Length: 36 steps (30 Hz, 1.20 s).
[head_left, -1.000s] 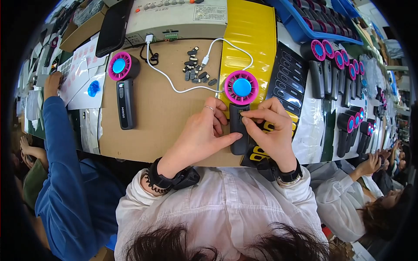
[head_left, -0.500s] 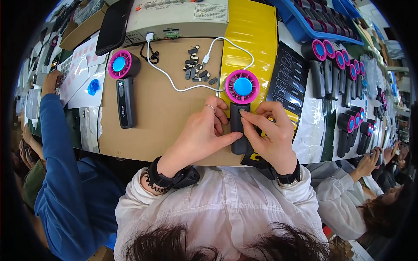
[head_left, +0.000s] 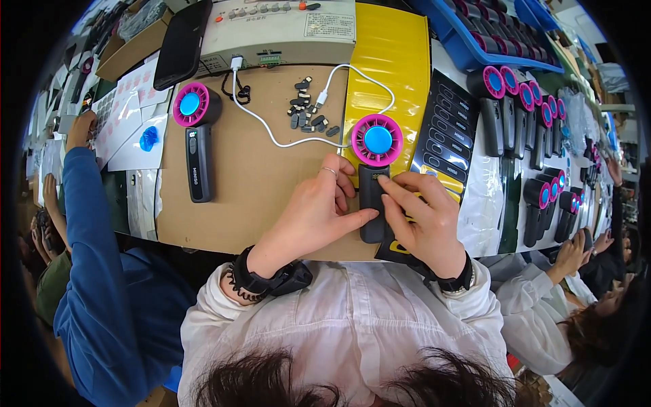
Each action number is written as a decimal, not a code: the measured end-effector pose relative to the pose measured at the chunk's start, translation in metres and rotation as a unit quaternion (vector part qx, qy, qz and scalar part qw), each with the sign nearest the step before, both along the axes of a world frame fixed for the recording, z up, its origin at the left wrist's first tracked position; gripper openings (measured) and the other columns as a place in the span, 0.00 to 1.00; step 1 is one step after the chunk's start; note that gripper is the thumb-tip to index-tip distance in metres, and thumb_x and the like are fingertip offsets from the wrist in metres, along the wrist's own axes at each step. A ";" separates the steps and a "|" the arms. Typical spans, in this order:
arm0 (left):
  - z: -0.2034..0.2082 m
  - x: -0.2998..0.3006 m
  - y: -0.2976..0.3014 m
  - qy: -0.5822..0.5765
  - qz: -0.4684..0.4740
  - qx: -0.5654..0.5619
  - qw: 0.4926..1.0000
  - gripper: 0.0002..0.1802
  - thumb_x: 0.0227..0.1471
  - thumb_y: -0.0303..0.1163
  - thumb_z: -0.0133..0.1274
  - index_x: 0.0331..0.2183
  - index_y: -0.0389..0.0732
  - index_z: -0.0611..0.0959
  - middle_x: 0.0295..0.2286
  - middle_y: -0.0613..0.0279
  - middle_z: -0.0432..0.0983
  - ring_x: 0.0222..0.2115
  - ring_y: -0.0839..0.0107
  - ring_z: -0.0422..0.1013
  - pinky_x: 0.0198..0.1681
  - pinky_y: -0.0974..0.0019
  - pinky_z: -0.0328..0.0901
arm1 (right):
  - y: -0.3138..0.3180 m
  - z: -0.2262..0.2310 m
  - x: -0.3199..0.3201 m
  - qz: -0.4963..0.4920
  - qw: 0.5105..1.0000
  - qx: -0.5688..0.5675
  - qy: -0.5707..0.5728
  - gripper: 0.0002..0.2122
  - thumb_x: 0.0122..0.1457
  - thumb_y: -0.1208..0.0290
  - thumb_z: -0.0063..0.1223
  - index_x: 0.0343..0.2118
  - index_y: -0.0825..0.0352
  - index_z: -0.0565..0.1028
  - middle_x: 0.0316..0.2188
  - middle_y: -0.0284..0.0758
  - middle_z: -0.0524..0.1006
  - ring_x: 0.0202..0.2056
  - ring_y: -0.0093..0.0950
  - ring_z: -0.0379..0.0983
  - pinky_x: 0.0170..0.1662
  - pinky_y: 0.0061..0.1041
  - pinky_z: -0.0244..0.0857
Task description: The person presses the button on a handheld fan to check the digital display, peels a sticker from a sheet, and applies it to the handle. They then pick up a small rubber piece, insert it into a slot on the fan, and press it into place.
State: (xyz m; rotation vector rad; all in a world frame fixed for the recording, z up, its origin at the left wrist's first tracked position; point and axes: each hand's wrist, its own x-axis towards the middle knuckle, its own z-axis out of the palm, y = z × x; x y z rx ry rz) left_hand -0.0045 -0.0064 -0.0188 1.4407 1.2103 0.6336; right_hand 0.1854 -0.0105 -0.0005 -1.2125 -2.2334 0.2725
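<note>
The right hand's fingers [head_left: 397, 192] now rest on top of the black handle of the handheld fan [head_left: 373, 178], index finger stretched to the small window just below the pink ring; half a second back they were curled nearer its right edge. The left hand [head_left: 313, 214] has barely shifted — its fingers close narrowly against the handle's left side, thumb tip touching lower down, pinning it flat on the brown tabletop [head_left: 251, 169]. So the work looks to have gone from steadying to pressing on the handle face.

The fan itself has not moved: its blue-centred head lies on the yellow sheet [head_left: 390, 54], the white cable [head_left: 271, 132] curving off to its left. A heap of small dark parts [head_left: 308, 112] sits up and left of the fan, a second fan [head_left: 194, 136] farther left, rows of finished fans [head_left: 525, 112] to its right.
</note>
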 end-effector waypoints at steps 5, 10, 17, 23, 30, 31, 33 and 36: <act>-0.005 -0.005 -0.001 -0.001 -0.001 -0.007 1.000 0.31 0.36 0.34 0.63 0.38 0.36 0.63 0.23 0.58 0.69 0.20 0.70 0.70 0.23 0.69 0.65 | -0.002 0.009 -0.002 0.044 0.998 -0.038 0.006 0.15 0.42 0.80 0.57 0.37 0.67 0.77 0.31 0.37 0.72 0.27 0.30 0.69 0.30 0.25 0.64; -0.003 -0.004 -0.002 0.026 0.004 0.006 1.000 0.30 0.37 0.35 0.62 0.38 0.36 0.63 0.22 0.58 0.70 0.21 0.67 0.70 0.24 0.67 0.65 | -0.010 0.014 -0.006 0.054 0.998 -0.033 0.006 0.15 0.42 0.81 0.56 0.38 0.68 0.76 0.31 0.38 0.72 0.29 0.32 0.69 0.32 0.27 0.64; 0.001 -0.005 -0.004 -0.003 -0.006 0.037 0.999 0.29 0.39 0.36 0.62 0.38 0.35 0.64 0.23 0.61 0.70 0.20 0.74 0.69 0.23 0.72 0.65 | -0.017 0.013 -0.006 0.025 0.998 -0.053 -0.035 0.17 0.43 0.81 0.55 0.40 0.68 0.75 0.31 0.39 0.72 0.30 0.34 0.68 0.33 0.29 0.63; 0.004 -0.011 -0.007 -0.024 -0.009 0.065 0.998 0.24 0.40 0.32 0.60 0.36 0.36 0.66 0.24 0.59 0.71 0.21 0.69 0.69 0.24 0.71 0.65 | -0.019 0.009 -0.005 0.026 0.997 -0.053 -0.041 0.18 0.43 0.81 0.54 0.42 0.68 0.74 0.32 0.40 0.71 0.30 0.35 0.68 0.33 0.29 0.62; 0.017 -0.069 -0.022 0.204 0.169 0.416 0.870 0.09 0.42 0.26 0.53 0.30 0.36 0.74 0.33 0.54 0.71 0.36 0.55 0.68 0.39 0.57 0.62 | -0.018 0.008 0.001 0.029 0.997 -0.070 -0.022 0.19 0.45 0.82 0.51 0.44 0.70 0.72 0.33 0.41 0.71 0.31 0.35 0.68 0.36 0.27 0.62; 0.024 -0.079 -0.026 0.265 0.198 0.397 0.856 0.10 0.42 0.26 0.52 0.32 0.36 0.74 0.36 0.53 0.71 0.39 0.54 0.66 0.43 0.54 0.59 | -0.019 0.009 0.003 0.025 0.997 -0.073 -0.007 0.19 0.46 0.82 0.50 0.45 0.70 0.71 0.34 0.41 0.71 0.32 0.35 0.68 0.36 0.27 0.62; 0.029 -0.094 -0.031 0.320 0.223 0.377 0.840 0.12 0.42 0.26 0.52 0.34 0.36 0.73 0.39 0.52 0.70 0.42 0.54 0.64 0.47 0.51 0.55 | -0.020 0.010 0.006 0.016 0.997 -0.075 0.007 0.19 0.46 0.82 0.49 0.45 0.71 0.70 0.34 0.41 0.71 0.32 0.34 0.68 0.37 0.26 0.62; 0.025 -0.106 -0.034 0.459 0.240 0.336 0.787 0.16 0.43 0.29 0.51 0.38 0.36 0.72 0.44 0.53 0.67 0.49 0.53 0.59 0.53 0.46 0.46 | -0.019 0.012 0.010 0.005 0.994 -0.102 0.032 0.20 0.47 0.82 0.48 0.46 0.72 0.69 0.36 0.42 0.71 0.33 0.33 0.69 0.38 0.25 0.63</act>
